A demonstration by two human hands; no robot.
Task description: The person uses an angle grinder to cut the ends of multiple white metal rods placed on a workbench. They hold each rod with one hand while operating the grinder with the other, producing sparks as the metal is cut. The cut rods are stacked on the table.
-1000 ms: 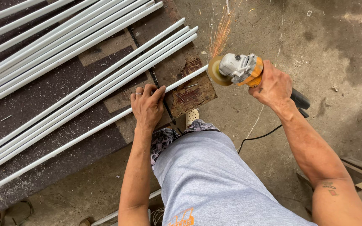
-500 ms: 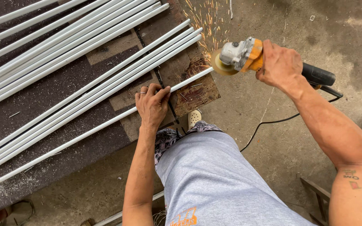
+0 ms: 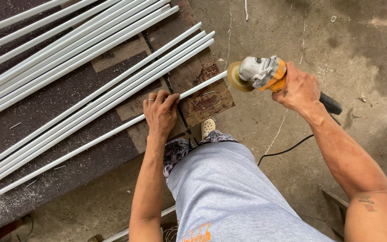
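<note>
My left hand point(image 3: 160, 112) lies flat, palm down, fingers slightly spread, pressing on the nearest white tube point(image 3: 90, 141). A ring shows on one finger. That tube runs diagonally across the dark surface point(image 3: 59, 96), set apart from the rest, its far end poking just past the edge of a rusty plate point(image 3: 207, 92).

My right hand point(image 3: 297, 87) is wrapped tight around the body of an angle grinder point(image 3: 265, 74), orange and grey, black handle sticking out behind my wrist. The disc point(image 3: 234, 77) sits at the tube's end, touching it or just beside it; I cannot tell which. No sparks visible.

A black cord point(image 3: 287, 150) trails from the grinder across the concrete floor point(image 3: 337, 40).

More white tubes: a bundle of four point(image 3: 113, 92) lies parallel just beyond the one I hold, and a larger bundle point(image 3: 59, 49) farther up the surface.

My grey shorts point(image 3: 229, 197) fill the lower frame; a pale shoe point(image 3: 208, 127) shows at the surface's edge, under the plate's corner.
</note>
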